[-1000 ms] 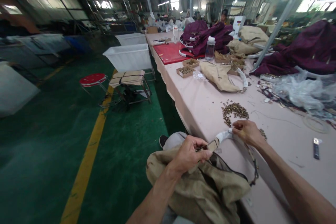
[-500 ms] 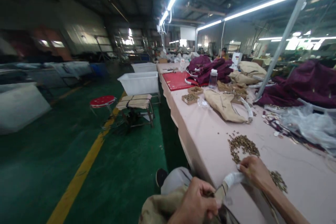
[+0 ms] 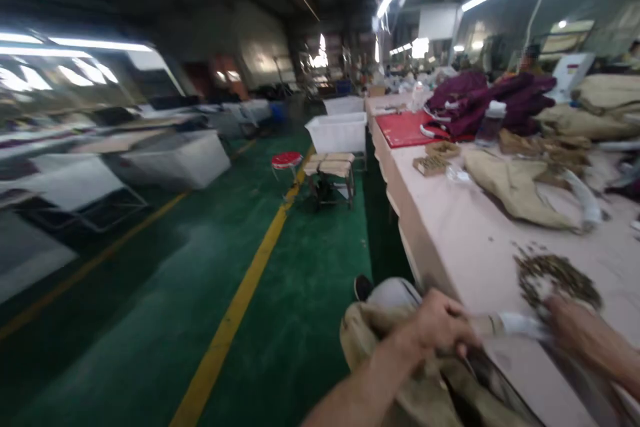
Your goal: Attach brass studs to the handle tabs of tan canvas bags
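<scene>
My left hand (image 3: 445, 323) is closed on a khaki fabric bag (image 3: 370, 330) that lies over my lap. A white-wrapped strap (image 3: 520, 324) runs from beside that hand toward my right hand (image 3: 575, 327). Motion smears the right hand's fingers, which are low over the table at the near edge of a pile of small brass-coloured metal pieces (image 3: 560, 270). Whether they grip the strap or a metal piece does not show.
On the pink-covered table (image 3: 450, 240) lie another khaki bag (image 3: 515, 190), small boxes of metal pieces (image 3: 430, 165), a clear bottle (image 3: 493, 123), purple fabric (image 3: 480, 103) and a red board (image 3: 403, 130). Left on the floor stand a red stool (image 3: 287, 160), a padded bench (image 3: 330, 163) and white bins (image 3: 337, 133).
The view has swung left, so the table and bags sit farther right. My right hand remains near the metal pieces and is now blurred. My left hand keeps its hold on the khaki bag.
</scene>
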{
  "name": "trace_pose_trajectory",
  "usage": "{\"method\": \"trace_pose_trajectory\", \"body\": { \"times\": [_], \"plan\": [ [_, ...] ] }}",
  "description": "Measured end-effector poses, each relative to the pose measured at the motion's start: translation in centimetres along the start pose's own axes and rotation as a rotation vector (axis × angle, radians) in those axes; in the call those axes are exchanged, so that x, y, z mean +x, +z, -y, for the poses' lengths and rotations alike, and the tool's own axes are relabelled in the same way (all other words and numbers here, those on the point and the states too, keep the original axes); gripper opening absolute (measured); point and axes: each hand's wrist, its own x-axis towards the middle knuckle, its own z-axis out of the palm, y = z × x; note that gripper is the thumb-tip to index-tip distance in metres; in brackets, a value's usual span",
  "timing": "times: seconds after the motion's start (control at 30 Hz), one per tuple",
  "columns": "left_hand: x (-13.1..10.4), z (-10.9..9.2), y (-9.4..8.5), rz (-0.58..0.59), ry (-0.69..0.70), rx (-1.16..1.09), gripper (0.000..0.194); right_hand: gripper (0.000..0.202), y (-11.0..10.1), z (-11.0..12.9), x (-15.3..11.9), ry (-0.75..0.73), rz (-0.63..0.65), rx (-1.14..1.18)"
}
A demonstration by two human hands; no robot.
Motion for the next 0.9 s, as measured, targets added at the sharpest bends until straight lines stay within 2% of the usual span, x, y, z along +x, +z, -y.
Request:
{"method": "trace_pose_trajectory", "body": {
  "times": [0.07,0.1,0.17,0.23,0.33,0.43,0.7,0.9],
  "plan": [
    [0.8,-0.5,-0.2,-0.003,0.004,-0.024,0.041,0.009,-1.6,-1.1,-2.3,0.015,0.139,-0.080],
    [1.3,-0.6,-0.3,0.017,-0.008,-0.051,0.037,0.012,-2.4,-1.2,-3.2,0.013,0.147,-0.122],
    [2.1,-0.5,-0.6,0.044,-0.025,-0.090,0.033,0.017,-3.6,-0.1,-4.2,-0.021,0.107,-0.110],
    [2.5,-0.3,-0.8,0.051,-0.027,-0.102,0.034,0.017,-4.0,2.3,-4.7,-0.100,0.102,0.017],
    [2.7,-0.3,-0.9,0.041,-0.011,-0.092,0.036,0.015,-3.4,6.2,-5.4,-0.224,0.128,0.163],
    [3.1,-0.1,-0.8,0.040,0.001,-0.085,0.036,0.015,-2.4,8.3,-5.6,-0.270,0.109,0.170],
    [4.2,1.0,-0.6,0.081,0.090,-0.105,0.029,0.019,-1.4,9.0,-4.9,-0.247,0.072,0.177],
    [4.6,1.6,-0.8,0.021,0.123,-0.145,0.034,0.019,-0.8,9.6,-4.8,-0.239,-0.007,0.264]
  ]
}}
